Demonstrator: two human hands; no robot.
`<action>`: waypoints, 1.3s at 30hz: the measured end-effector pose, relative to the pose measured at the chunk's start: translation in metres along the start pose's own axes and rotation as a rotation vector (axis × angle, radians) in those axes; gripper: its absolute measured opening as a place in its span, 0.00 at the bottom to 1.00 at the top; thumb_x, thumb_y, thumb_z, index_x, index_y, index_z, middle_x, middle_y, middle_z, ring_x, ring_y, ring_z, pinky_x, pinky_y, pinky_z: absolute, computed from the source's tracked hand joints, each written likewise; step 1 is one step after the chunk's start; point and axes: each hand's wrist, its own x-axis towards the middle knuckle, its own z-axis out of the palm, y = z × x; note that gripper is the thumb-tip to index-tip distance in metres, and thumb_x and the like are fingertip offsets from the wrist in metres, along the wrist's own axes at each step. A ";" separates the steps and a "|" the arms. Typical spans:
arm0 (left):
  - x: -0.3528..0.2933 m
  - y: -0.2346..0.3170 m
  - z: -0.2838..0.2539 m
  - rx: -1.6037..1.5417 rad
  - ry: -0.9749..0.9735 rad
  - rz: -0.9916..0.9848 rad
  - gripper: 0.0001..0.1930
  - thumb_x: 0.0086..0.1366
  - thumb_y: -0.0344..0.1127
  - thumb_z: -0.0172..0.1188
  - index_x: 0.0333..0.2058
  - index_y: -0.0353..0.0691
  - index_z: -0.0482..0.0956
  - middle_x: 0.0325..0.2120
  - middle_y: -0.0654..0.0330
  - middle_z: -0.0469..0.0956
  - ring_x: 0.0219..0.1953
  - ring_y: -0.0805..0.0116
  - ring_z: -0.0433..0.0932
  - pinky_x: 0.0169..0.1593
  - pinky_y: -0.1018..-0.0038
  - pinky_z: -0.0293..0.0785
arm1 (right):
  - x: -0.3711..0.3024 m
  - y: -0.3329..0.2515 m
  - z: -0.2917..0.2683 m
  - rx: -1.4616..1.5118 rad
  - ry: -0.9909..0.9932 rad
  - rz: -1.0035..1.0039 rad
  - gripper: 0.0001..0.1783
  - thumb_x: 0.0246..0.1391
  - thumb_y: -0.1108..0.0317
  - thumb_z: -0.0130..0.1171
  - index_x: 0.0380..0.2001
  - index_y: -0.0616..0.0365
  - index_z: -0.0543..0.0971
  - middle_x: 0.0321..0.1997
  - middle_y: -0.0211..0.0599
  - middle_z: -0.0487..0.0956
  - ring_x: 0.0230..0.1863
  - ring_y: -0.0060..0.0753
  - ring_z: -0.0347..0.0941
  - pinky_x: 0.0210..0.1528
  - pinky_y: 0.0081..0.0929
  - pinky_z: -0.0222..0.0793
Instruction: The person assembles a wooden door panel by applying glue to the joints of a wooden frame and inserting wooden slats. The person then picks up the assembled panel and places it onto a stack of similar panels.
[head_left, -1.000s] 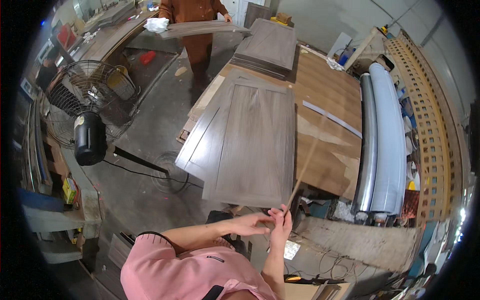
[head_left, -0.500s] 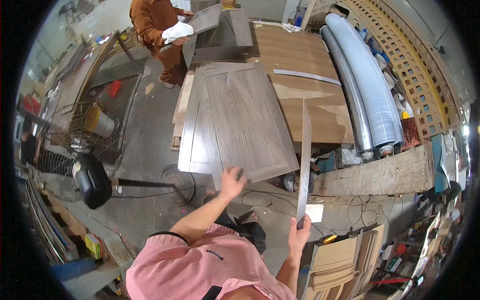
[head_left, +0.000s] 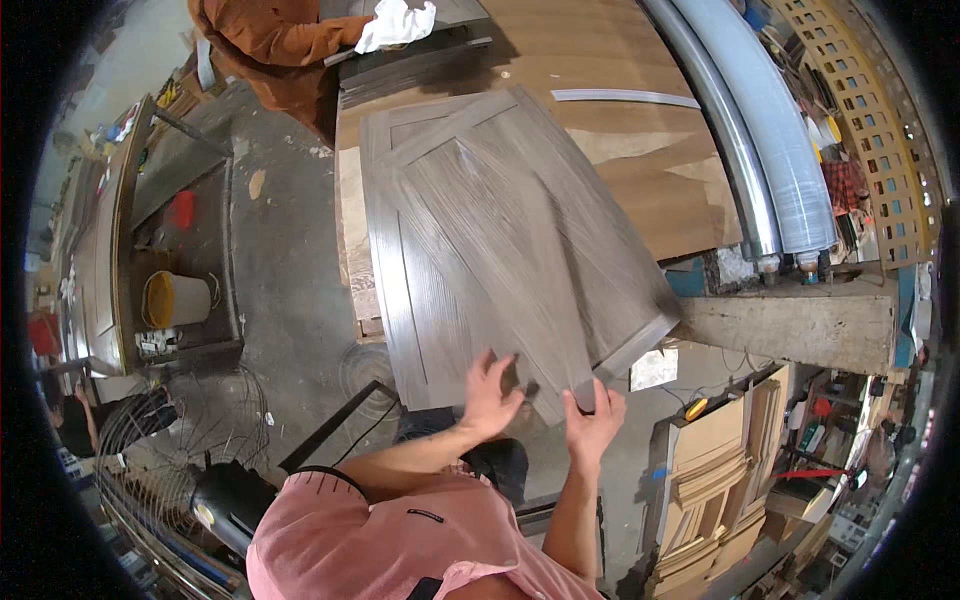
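Two grey wood-grain framed panels [head_left: 440, 260] lie overlapped on the brown-covered work table. The upper one carries slanting bands and is turned slightly against the lower. My left hand [head_left: 490, 398] hovers at its near edge, fingers spread. A dark patch beside those fingers is too blurred to make out. My right hand [head_left: 594, 420] is closed on the near end of a narrow grey wood-grain strip [head_left: 572, 335]. The strip slants away over the upper panel, blurred by motion; whether it rests on the surface I cannot tell.
Plastic-wrapped rolls [head_left: 765, 120] line the table's right side, by a pale timber beam [head_left: 790, 330]. A white strip [head_left: 625, 97] lies on the table. Someone in brown [head_left: 290, 50] holds a white cloth at the far left. A fan [head_left: 225, 500] and cardboard pieces [head_left: 705, 455] stand nearby.
My right hand has swung the strip left, from upright beside the panels to over them. My left hand has moved slightly right and lower. The upper panel has turned, and the view has shifted.
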 end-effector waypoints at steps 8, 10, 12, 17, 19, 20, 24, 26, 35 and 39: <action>0.257 -0.010 -0.129 0.376 0.280 0.392 0.31 0.67 0.48 0.61 0.65 0.43 0.66 0.68 0.41 0.55 0.69 0.38 0.55 0.70 0.50 0.54 | 0.026 -0.057 0.056 -0.151 -0.094 0.092 0.31 0.41 0.53 0.77 0.51 0.47 0.83 0.45 0.32 0.71 0.48 0.41 0.68 0.53 0.43 0.62; 0.302 -0.017 -0.135 0.431 0.263 0.428 0.32 0.68 0.50 0.60 0.66 0.44 0.65 0.69 0.43 0.56 0.69 0.40 0.55 0.70 0.49 0.54 | 0.033 -0.065 0.066 -0.172 -0.087 0.100 0.30 0.41 0.53 0.77 0.50 0.47 0.84 0.44 0.32 0.71 0.47 0.40 0.67 0.53 0.42 0.61; 0.329 -0.022 -0.140 0.506 0.191 0.479 0.31 0.68 0.55 0.57 0.65 0.46 0.66 0.69 0.50 0.59 0.69 0.42 0.58 0.69 0.47 0.53 | 0.040 -0.073 0.074 -0.167 -0.090 0.104 0.30 0.41 0.53 0.77 0.50 0.47 0.84 0.45 0.32 0.71 0.47 0.40 0.67 0.53 0.42 0.61; 0.347 -0.028 -0.139 0.642 0.212 0.463 0.30 0.68 0.55 0.56 0.65 0.50 0.68 0.68 0.58 0.63 0.70 0.56 0.59 0.69 0.56 0.52 | 0.050 -0.085 0.087 -0.144 -0.118 0.185 0.31 0.40 0.53 0.77 0.50 0.48 0.83 0.46 0.35 0.73 0.51 0.42 0.68 0.55 0.42 0.61; 0.344 -0.022 -0.137 0.653 0.214 0.454 0.30 0.68 0.54 0.55 0.66 0.50 0.68 0.68 0.58 0.63 0.69 0.56 0.60 0.69 0.56 0.52 | 0.049 -0.085 0.089 -0.180 -0.108 0.200 0.31 0.41 0.53 0.77 0.51 0.48 0.83 0.46 0.36 0.72 0.50 0.42 0.68 0.53 0.42 0.60; 0.343 -0.020 -0.135 0.664 0.226 0.441 0.30 0.68 0.53 0.55 0.66 0.50 0.68 0.68 0.58 0.63 0.69 0.56 0.60 0.69 0.56 0.53 | 0.048 -0.084 0.092 -0.182 -0.107 0.213 0.31 0.41 0.53 0.77 0.51 0.48 0.83 0.46 0.36 0.72 0.50 0.42 0.68 0.53 0.42 0.60; 0.341 -0.024 -0.136 0.675 0.240 0.429 0.30 0.68 0.52 0.55 0.67 0.50 0.67 0.70 0.60 0.61 0.68 0.56 0.61 0.68 0.56 0.53 | 0.046 -0.084 0.103 -0.142 -0.078 0.211 0.31 0.41 0.54 0.77 0.51 0.48 0.83 0.46 0.37 0.72 0.50 0.42 0.68 0.52 0.42 0.60; 0.341 -0.022 -0.133 0.702 0.202 0.341 0.32 0.67 0.53 0.54 0.67 0.51 0.65 0.71 0.62 0.58 0.69 0.59 0.59 0.69 0.55 0.52 | 0.046 -0.084 0.106 -0.136 -0.073 0.236 0.31 0.41 0.54 0.77 0.51 0.47 0.83 0.46 0.38 0.72 0.50 0.42 0.68 0.52 0.42 0.60; 0.359 -0.029 -0.139 0.961 0.260 0.397 0.33 0.67 0.58 0.52 0.68 0.56 0.65 0.71 0.63 0.60 0.68 0.50 0.62 0.67 0.49 0.55 | 0.061 -0.061 0.125 0.000 0.117 0.171 0.28 0.39 0.54 0.76 0.47 0.46 0.84 0.44 0.29 0.74 0.49 0.38 0.68 0.53 0.38 0.59; 0.362 -0.034 -0.128 0.924 0.258 0.421 0.33 0.70 0.61 0.48 0.70 0.59 0.61 0.72 0.68 0.58 0.69 0.51 0.59 0.70 0.51 0.50 | 0.060 -0.047 0.126 0.067 0.140 0.227 0.28 0.39 0.54 0.77 0.47 0.45 0.85 0.43 0.28 0.73 0.49 0.36 0.67 0.55 0.37 0.57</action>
